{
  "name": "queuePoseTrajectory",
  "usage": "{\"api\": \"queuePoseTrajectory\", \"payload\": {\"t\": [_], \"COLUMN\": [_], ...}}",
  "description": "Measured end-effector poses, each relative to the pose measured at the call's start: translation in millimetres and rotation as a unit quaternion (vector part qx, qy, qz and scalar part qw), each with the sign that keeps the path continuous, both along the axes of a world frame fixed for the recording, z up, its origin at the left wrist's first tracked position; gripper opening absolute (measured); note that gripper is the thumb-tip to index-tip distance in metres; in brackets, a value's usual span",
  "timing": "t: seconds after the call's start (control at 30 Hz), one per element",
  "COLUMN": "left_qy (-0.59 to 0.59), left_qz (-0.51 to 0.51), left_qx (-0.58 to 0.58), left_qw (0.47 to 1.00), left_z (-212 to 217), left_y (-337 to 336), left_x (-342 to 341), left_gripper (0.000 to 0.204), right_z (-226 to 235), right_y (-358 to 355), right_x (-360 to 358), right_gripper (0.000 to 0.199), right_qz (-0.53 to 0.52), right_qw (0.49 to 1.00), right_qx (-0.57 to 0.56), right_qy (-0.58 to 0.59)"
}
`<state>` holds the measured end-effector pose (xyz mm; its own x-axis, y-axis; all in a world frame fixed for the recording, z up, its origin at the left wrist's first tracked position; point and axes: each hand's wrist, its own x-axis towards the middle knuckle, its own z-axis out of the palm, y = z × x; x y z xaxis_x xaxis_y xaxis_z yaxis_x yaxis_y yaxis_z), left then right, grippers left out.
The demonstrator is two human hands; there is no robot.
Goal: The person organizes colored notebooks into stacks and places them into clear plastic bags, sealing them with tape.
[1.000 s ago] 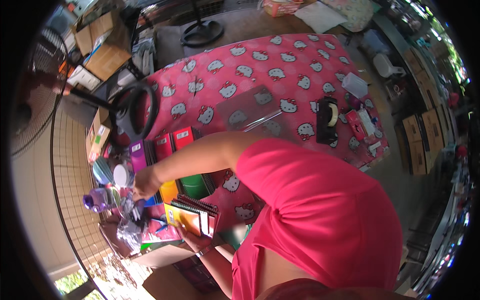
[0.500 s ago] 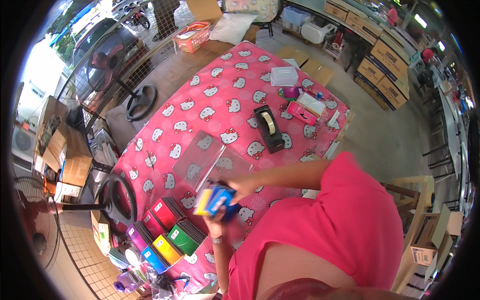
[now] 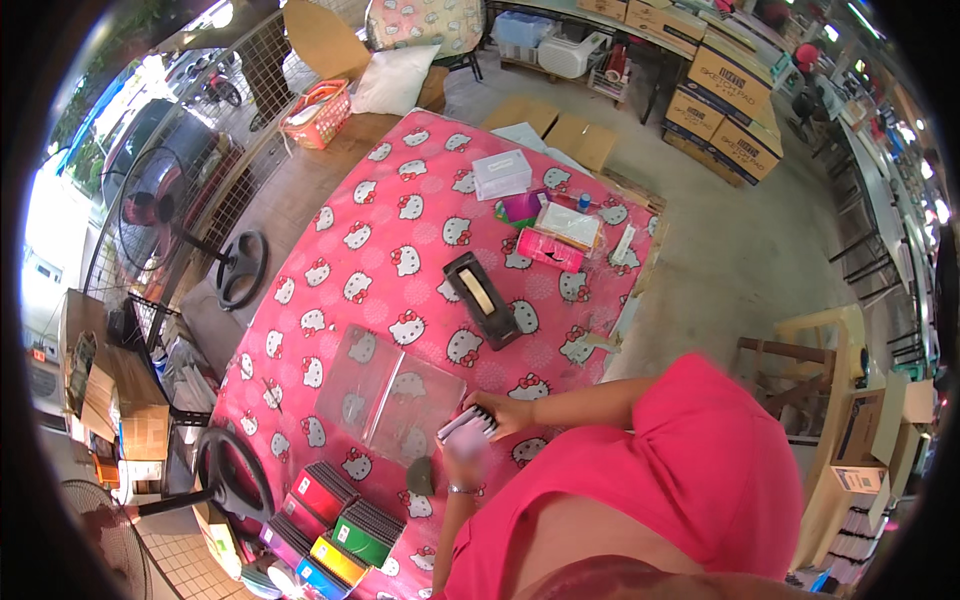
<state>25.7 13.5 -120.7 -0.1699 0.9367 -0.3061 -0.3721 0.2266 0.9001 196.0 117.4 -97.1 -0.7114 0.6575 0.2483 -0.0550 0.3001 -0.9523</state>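
Note:
A small stack of spiral notebooks [image 3: 470,422] is held edge-on between both hands, its dark bindings facing up. My right hand [image 3: 508,413] grips its right side, fingers wrapped round. My left hand [image 3: 462,465], smeared by motion, holds it from below. Just beyond them a clear plastic cover [image 3: 385,395] lies spread open on the table. A dark rounded thing [image 3: 420,477] I cannot make out is beside my left wrist. To the left stand packed spiral notebooks: red ones [image 3: 308,503], green ones [image 3: 358,540], yellow ones [image 3: 335,562], blue ones [image 3: 318,582] and purple ones [image 3: 283,540].
A black tape dispenser [image 3: 482,300] stands mid-table on the pink patterned tablecloth [image 3: 340,270]. Farther back are a clear plastic box [image 3: 502,175] and a pink packet [image 3: 550,250]. A fan's round base [image 3: 235,475] borders the table at left; cartons [image 3: 725,120] are stacked at back right.
The stack in my hands has been turned, from blue and yellow covers showing to bindings facing up. My head view has shifted, moving the whole scene leftward. The dark rounded thing now shows.

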Motion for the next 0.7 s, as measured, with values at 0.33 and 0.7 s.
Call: {"api": "queuePoseTrajectory", "payload": {"t": [0.33,0.7], "left_qy": [0.228,0.251], "left_qz": [-0.071,-0.077], "left_qx": [0.08,0.126], "left_qw": [0.968,0.957], "left_z": [-25.8,-19.7], "left_y": [5.8,1.3], "left_x": [4.1,6.5], "left_gripper": [0.06,0.053], "right_z": [-25.9,22.5], "right_y": [-7.8,-4.6], "right_x": [7.4,13.1], "right_gripper": [0.073,0.092], "right_qz": [0.042,0.031], "right_qw": [0.973,0.982], "right_qx": [-0.22,-0.04], "right_qy": [0.058,-0.182]}}
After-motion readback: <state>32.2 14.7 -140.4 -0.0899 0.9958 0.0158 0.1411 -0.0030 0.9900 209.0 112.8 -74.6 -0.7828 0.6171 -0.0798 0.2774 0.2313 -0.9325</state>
